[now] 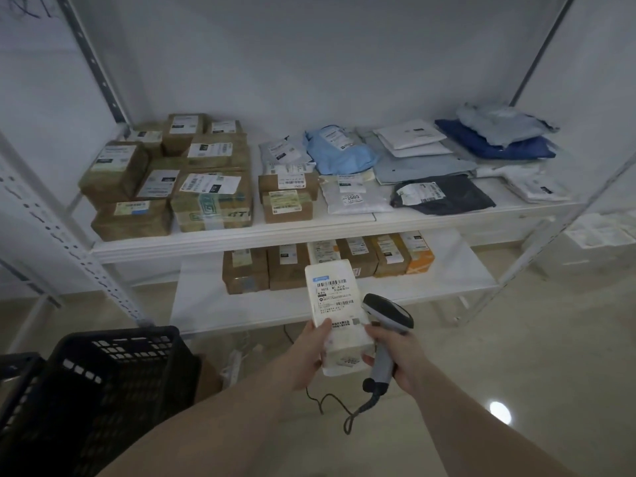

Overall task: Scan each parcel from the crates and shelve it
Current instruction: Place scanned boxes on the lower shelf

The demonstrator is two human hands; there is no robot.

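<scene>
**White parcel in hand, scanner alongside**

Your left hand (306,356) grips the white parcel (335,315) by its near end, thumb over the label, barcode side up. It hangs in front of the lower shelf (447,280). Your right hand (395,356) is wrapped round the handle of the barcode scanner (387,318), its head just beside the parcel's right edge; fingertips touch the parcel. Coiled cable trails to the floor. Lower shelf: a row of brown boxes (285,266). Upper shelf (241,241): brown boxes left, soft mailer bags (413,160) right. Black crate (103,383) at lower left.
</scene>
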